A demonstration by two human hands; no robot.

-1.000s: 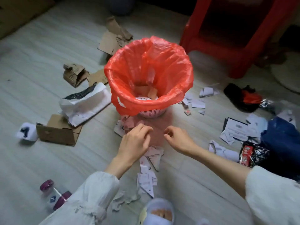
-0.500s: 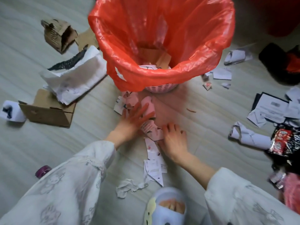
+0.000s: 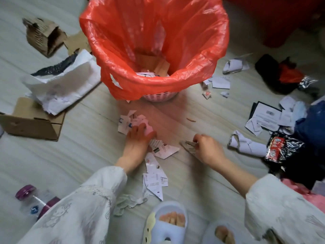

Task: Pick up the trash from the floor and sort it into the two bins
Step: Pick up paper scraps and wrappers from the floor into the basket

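A bin lined with a red bag (image 3: 202, 74) stands on the floor ahead of me, with cardboard and paper inside. Torn white paper scraps (image 3: 159, 171) lie in a trail between the bin and my feet. My left hand (image 3: 136, 140) rests on a small heap of scraps (image 3: 131, 123) in front of the bin, fingers spread over them. My right hand (image 3: 207, 148) pinches a grey folded piece of card (image 3: 189, 146) just above the floor. Only this one bin is in view.
To the left lie a cardboard box (image 3: 33, 120), a torn white paper bag (image 3: 61, 85) and crumpled cardboard (image 3: 44, 35). A plastic bottle (image 3: 33, 201) lies at bottom left. Papers (image 3: 267, 118), a foil wrapper (image 3: 281, 147), dark cloth (image 3: 274, 71) and a blue bag (image 3: 311, 127) clutter the right. My slippered feet (image 3: 167, 224) are below.
The view has dropped closer to the floor. My right hand moved right and picked up a grey piece of card. My left hand stays on the scraps by the bin.
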